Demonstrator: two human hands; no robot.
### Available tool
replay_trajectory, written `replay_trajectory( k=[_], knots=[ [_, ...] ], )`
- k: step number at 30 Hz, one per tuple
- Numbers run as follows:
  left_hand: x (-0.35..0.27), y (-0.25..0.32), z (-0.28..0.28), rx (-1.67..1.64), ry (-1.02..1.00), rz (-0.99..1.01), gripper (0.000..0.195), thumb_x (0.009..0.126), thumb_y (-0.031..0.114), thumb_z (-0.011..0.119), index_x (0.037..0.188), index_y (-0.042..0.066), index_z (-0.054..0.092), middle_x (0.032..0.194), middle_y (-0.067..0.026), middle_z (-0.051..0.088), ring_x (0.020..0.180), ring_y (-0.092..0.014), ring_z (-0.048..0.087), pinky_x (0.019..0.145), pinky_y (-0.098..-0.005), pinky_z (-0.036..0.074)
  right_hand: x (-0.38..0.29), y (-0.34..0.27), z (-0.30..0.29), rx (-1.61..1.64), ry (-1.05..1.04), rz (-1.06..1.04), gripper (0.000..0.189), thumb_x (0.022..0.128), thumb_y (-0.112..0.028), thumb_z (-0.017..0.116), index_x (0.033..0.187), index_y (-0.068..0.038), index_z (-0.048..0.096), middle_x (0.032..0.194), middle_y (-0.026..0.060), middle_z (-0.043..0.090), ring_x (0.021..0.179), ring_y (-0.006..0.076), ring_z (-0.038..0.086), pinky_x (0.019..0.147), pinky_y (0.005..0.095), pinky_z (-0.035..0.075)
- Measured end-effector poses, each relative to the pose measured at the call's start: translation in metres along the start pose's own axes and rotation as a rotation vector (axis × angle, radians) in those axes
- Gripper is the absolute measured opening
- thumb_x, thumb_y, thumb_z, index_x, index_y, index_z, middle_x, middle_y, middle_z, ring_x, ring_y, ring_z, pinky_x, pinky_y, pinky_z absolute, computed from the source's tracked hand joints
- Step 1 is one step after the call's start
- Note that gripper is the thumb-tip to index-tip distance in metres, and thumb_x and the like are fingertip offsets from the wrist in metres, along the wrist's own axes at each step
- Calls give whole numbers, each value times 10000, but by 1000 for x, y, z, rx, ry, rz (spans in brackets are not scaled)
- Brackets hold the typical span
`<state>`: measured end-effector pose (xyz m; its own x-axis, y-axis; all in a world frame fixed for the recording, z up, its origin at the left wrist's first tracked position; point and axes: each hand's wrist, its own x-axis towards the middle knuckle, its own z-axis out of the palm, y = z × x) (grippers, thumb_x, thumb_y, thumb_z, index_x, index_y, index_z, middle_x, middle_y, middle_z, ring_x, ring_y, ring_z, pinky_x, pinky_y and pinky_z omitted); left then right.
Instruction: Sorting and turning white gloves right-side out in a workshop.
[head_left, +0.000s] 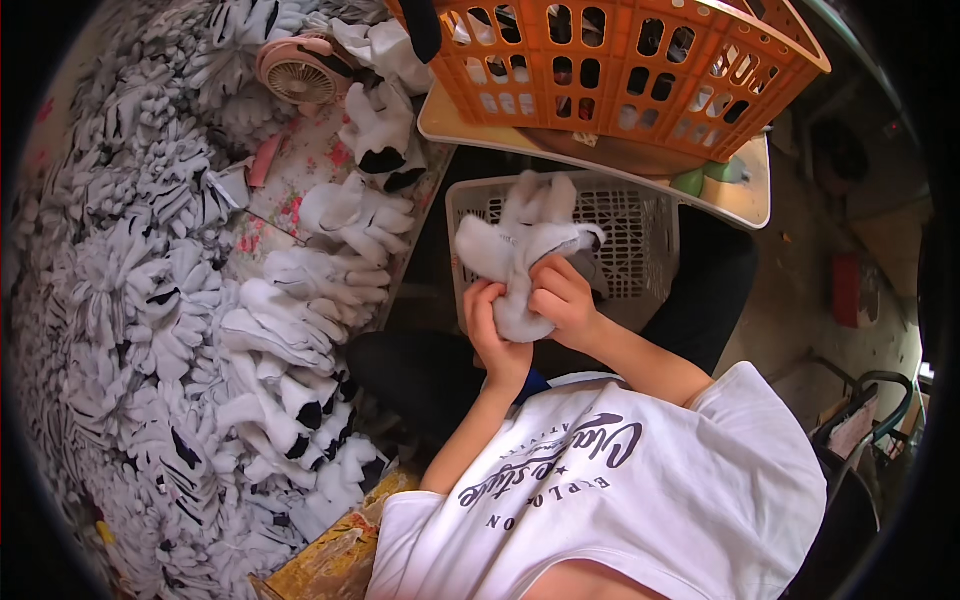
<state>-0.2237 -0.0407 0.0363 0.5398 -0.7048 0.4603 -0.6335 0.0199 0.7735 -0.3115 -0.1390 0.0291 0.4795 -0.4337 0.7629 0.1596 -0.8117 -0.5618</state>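
A white fleece glove (491, 251) with thick, fluffy fingers is held in front of me, its fingers pointing away from my body. My left hand (491, 326) grips its near end from the left, thumb against the fleece. From the right, my right hand (564, 300) pinches the same piece, fingers curled at a fold. A small dark patch shows at the fold's right end. Beneath the glove stands a white plastic basket (634, 240) with a slotted grid, between my legs; the glove and my hands hide part of its inside.
A large heap of similar white gloves (150, 337) covers the left side, with neater stacks (330, 285) along its right edge. A pink fan (304, 75) sits among them. Ahead, an orange crate (622, 75) rests on a low tabletop (739, 199). A red object (855, 291) stands right.
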Motion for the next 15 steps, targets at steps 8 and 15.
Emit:
replay_trajectory(
  k=[8,15],
  knots=[
    [-9,20,-8,-665,-63,-529,318,843,-107,494,1154,-41,517,1111,-78,592,1018,-129,566,903,-264,447,22,2,-7,-185,22,539,329,620,-22,701,941,-62,644,801,99,528,726,295,559,638,356,454],
    [23,24,-48,-1349,-205,-1113,408,866,137,412,1206,-59,523,1170,-182,594,1094,-273,585,984,-406,445,6,6,-13,633,-183,812,416,649,20,706,1051,-45,619,1069,96,605,924,206,611,833,315,484]
  ],
)
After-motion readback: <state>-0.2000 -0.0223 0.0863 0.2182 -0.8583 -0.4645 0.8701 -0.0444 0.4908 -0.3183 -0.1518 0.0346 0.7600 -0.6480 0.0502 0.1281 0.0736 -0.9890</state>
